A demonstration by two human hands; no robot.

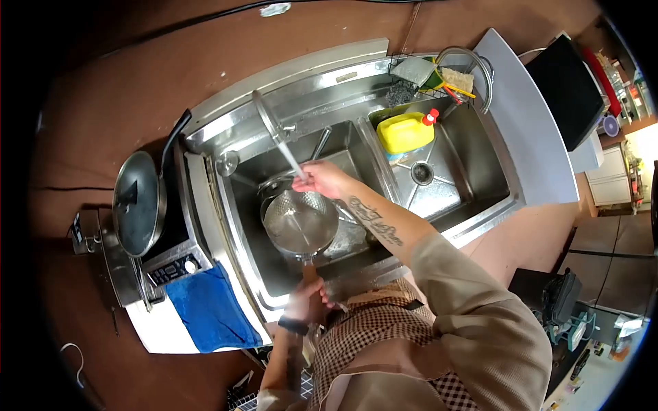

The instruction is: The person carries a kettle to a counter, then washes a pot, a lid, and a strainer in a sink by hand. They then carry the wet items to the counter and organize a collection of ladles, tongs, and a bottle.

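My left hand (pixel 308 299), blurred by motion and with a dark band at the wrist, is closed round the wooden handle (pixel 310 272) of a saucepan (pixel 301 222). The saucepan is metal with a dimpled wall and is held over the left sink basin (pixel 264 264). Above its far rim, my right hand (pixel 323 179) has its fingers closed at the lower end of the faucet spout (pixel 269 120). Other metal ware, partly hidden by the pan, lies in the basin behind it.
In the right basin (pixel 462 181) stands a yellow bottle (pixel 406 133) with a red cap. A wire rack behind holds a sponge (pixel 457 79) and scrubbers. To the left are a lidded pan (pixel 139 205) on a cooker (pixel 171 264) and a blue cloth (pixel 212 312). A small glass (pixel 227 163) stands on the sink's ledge.
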